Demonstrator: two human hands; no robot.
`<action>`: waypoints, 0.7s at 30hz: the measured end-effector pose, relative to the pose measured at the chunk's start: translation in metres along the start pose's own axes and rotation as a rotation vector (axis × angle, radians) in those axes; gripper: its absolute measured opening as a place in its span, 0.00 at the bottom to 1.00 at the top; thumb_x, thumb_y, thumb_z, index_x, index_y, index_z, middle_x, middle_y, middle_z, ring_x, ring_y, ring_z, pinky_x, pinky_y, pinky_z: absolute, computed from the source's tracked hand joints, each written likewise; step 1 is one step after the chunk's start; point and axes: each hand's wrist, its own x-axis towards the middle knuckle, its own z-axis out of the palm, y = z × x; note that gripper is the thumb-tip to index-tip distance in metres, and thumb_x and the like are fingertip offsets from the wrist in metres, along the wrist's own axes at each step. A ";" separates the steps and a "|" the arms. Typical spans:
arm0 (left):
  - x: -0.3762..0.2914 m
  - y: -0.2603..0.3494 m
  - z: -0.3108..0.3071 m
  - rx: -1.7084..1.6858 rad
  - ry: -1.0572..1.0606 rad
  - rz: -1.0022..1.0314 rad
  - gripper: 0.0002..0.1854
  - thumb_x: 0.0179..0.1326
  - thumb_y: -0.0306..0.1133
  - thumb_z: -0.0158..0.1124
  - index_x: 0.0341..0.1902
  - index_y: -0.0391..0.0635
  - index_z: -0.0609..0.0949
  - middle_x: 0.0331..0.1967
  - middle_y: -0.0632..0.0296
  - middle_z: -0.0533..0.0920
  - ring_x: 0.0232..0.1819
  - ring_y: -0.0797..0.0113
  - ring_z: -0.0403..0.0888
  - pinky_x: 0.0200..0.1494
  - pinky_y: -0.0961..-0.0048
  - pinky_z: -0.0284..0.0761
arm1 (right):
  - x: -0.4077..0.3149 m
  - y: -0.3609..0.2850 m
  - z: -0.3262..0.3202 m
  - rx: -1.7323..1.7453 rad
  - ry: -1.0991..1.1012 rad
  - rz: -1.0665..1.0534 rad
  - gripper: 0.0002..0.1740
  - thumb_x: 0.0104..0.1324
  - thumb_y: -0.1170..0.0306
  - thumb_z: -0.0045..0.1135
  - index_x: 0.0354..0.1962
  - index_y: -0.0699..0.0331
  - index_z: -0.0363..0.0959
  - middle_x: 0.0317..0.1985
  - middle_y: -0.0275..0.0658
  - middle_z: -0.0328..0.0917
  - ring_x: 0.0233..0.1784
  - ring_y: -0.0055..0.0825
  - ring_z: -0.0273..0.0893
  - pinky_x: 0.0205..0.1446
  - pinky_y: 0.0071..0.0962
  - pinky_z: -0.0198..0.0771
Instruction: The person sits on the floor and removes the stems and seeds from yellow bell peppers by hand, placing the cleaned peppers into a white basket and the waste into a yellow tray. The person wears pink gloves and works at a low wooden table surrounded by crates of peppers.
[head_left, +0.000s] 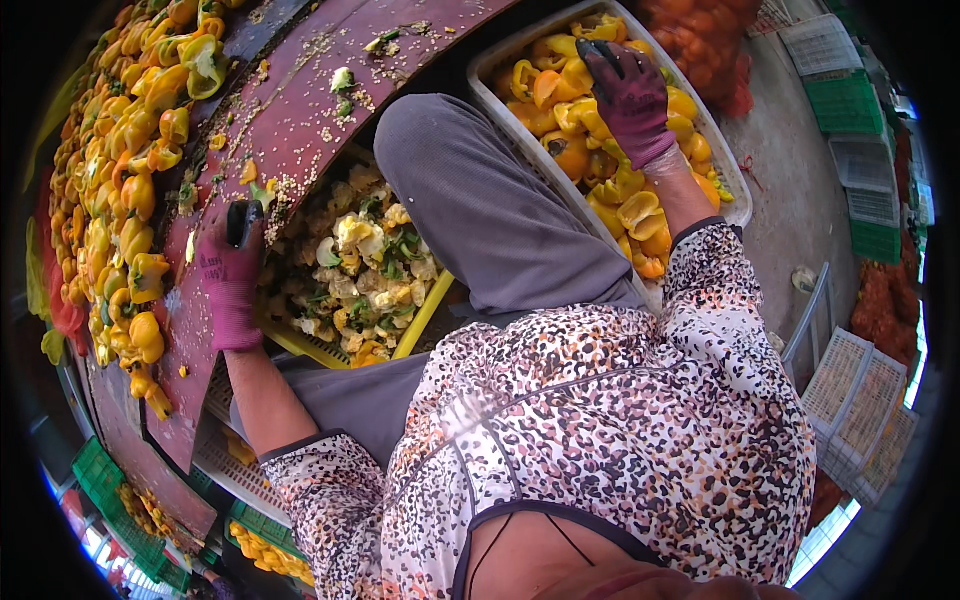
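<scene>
My left hand, in a purple work glove with black fingertips, is at the near edge of a maroon tabletop. Its fingers are curled, and whether anything is inside them is hidden. Just beside it, below the table edge, a yellow plastic crate holds pepper cores, seeds and green stems. Over a white plastic crate full of cut yellow peppers is my right hand, gloved the same way. Its fingertips reach the peppers at the far end; their grip cannot be made out.
A long heap of yellow peppers covers the table's far left side. Seeds and a pale pepper core are scattered on the tabletop. Beyond the white crate stands a red mesh sack. Stacked crates and a metal frame are at right.
</scene>
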 end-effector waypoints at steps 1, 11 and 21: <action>0.000 0.001 -0.001 -0.007 0.002 -0.010 0.15 0.52 0.36 0.68 0.41 0.41 0.83 0.31 0.54 0.84 0.32 0.61 0.83 0.37 0.68 0.75 | -0.001 0.001 0.003 0.047 -0.027 -0.057 0.27 0.50 0.68 0.62 0.50 0.47 0.72 0.49 0.36 0.72 0.49 0.41 0.71 0.51 0.41 0.70; -0.004 0.008 -0.010 0.217 0.076 -0.091 0.15 0.48 0.38 0.70 0.37 0.44 0.83 0.36 0.55 0.83 0.40 0.55 0.81 0.46 0.64 0.75 | -0.016 0.001 0.014 0.316 -0.490 -0.251 0.21 0.60 0.72 0.50 0.52 0.53 0.69 0.50 0.39 0.72 0.49 0.41 0.75 0.50 0.36 0.72; 0.002 0.052 -0.005 0.027 0.432 0.251 0.13 0.54 0.27 0.65 0.44 0.45 0.83 0.43 0.59 0.83 0.47 0.61 0.79 0.53 0.67 0.72 | -0.060 -0.053 0.013 0.093 -0.769 -0.320 0.32 0.52 0.64 0.61 0.57 0.53 0.66 0.58 0.38 0.69 0.58 0.38 0.69 0.57 0.36 0.64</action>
